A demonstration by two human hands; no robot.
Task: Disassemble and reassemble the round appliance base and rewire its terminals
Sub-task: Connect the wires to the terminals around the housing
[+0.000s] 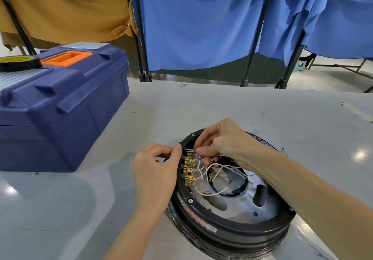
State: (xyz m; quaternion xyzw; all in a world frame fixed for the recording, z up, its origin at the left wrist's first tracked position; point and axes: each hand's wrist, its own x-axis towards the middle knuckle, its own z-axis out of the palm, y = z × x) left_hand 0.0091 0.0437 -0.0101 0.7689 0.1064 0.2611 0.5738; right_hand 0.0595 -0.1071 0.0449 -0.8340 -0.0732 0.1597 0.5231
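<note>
Round appliance base [232, 225], lower centre on the bench [60, 209]: your left hand [155, 169] curls round its rim to steady it, and your right hand [220, 138] pinches a white wire [198, 166] at the top brass terminal [190, 150].

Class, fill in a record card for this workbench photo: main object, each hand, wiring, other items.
Main object: round base, black, open side up, on the grey table
Left hand: grips the base's rim beside the brass terminals
Right hand: pinches one of the white wires near the top terminal
Wiring: other wires loop loose inside the base
Other items: blue toolbox at left, tape roll on it
</note>
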